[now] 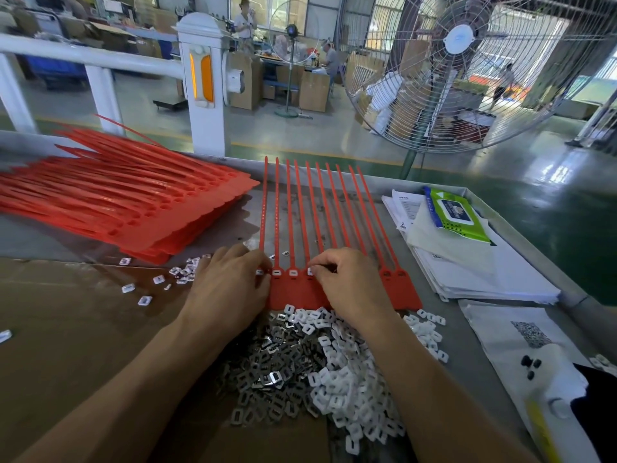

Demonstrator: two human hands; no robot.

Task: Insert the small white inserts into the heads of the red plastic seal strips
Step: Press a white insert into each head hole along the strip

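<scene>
Strips: a joined row of red seal strips (302, 228) lies flat at centre, tails fanning toward 12 o'clock, heads toward 6 o'clock, just beyond both hands.
Heads: three left heads at the row's near end show a white insert (293, 272) seated; the far-right heads look unfilled.
Left hand (230, 282): lies palm down at the row's 9 o'clock edge, fingers curled against the leftmost heads; whether it pinches anything I cannot tell.
Right hand (347, 282): rests over the middle heads, thumb and forefinger pinching a white insert (310, 271) at a head.
Loose inserts (337, 379): a heap of white pieces lies at 6 o'clock of the row, between the forearms, touching the heads' near edge.
Metal clips (267, 372): a grey heap mixed in on the white heap's left.
Stack (127, 202): more red strips piled at 10 o'clock.
Papers (474, 262): at 3 o'clock, with a green wipes pack (457, 215) on top.
Fan (460, 68): at 1 o'clock, beyond the table.
</scene>
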